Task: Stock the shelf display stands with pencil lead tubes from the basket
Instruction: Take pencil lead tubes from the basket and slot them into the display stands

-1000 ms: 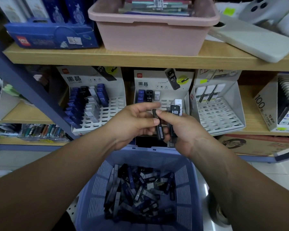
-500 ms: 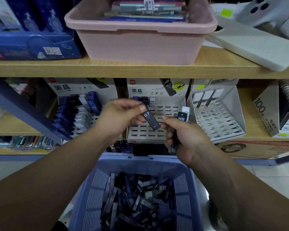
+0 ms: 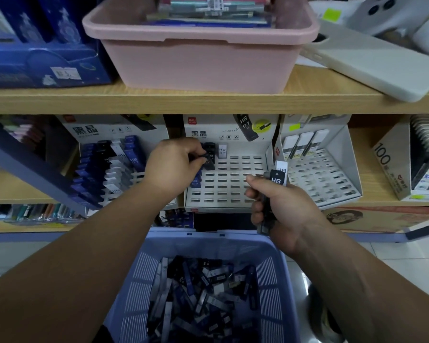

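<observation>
A blue plastic basket [image 3: 270, 280] below me holds several loose pencil lead tubes [image 3: 198, 293], black, blue and white. My left hand [image 3: 174, 164] pinches a black lead tube [image 3: 209, 159] at the upper left slots of the middle white display stand [image 3: 233, 189], beside a white tube standing in the top row. My right hand [image 3: 280, 209] grips a bundle of lead tubes [image 3: 275, 179], black and white with HB tops, in front of the stand's right edge. Most slots of that stand are bare.
A fuller stand of blue, black and white tubes [image 3: 109, 169] sits to the left, another slotted stand [image 3: 325, 174] to the right. A pink tub [image 3: 203, 58], a blue box [image 3: 42, 68] and a white phone case [image 3: 372, 68] lie on the wooden shelf above.
My left hand took a black tube from the right hand's bundle and carried it up and back to the middle stand's top-left slots. The right hand stayed put with its bundle.
</observation>
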### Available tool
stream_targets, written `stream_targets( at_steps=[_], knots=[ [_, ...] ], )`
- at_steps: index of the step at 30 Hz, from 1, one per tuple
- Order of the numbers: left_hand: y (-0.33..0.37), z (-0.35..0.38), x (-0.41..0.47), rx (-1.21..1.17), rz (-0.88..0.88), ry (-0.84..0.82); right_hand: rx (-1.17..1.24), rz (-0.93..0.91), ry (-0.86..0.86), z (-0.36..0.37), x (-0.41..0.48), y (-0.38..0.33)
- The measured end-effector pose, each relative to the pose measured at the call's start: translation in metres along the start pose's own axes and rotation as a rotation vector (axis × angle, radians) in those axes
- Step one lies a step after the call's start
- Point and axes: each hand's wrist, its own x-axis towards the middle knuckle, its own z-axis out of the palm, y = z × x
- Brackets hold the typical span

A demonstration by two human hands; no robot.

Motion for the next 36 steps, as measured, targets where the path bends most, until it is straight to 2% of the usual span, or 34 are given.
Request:
stream_targets(
  at_steps=[10, 15, 17, 20, 23, 25, 29, 36],
  knots=[
    [-0.003, 0.001, 0.01, 0.09, 0.047, -0.077, -0.01, -0.014, -0.012, -0.017, -0.005, -0.004],
    [-0.006, 0.006, 0.008, 0.207, 0.083, -0.154, -0.045, -0.018, -0.1, -0.014, -0.006, -0.003],
    [0.001, 0.003, 0.006, 0.214, 0.068, -0.133, -0.084, -0.041, -0.141, -0.009, -0.006, -0.003],
    [0.035, -0.008, 0.001, 0.019, -0.019, -0.097, -0.169, -0.083, -0.156, -0.002, -0.007, -0.001],
    [0.075, -0.017, -0.009, -0.466, -0.326, -0.275, -0.264, -0.123, -0.17, 0.006, -0.009, 0.001],
    [0.088, -0.017, -0.019, -0.694, -0.44, -0.358, -0.305, -0.135, -0.155, 0.009, -0.009, 0.002],
    [0.087, -0.015, -0.027, -0.792, -0.533, -0.364, -0.339, -0.152, -0.128, 0.014, -0.007, 0.005],
    [0.078, -0.02, -0.022, -0.968, -0.705, -0.417, -0.346, -0.148, -0.245, 0.015, -0.005, 0.001]
  ],
)
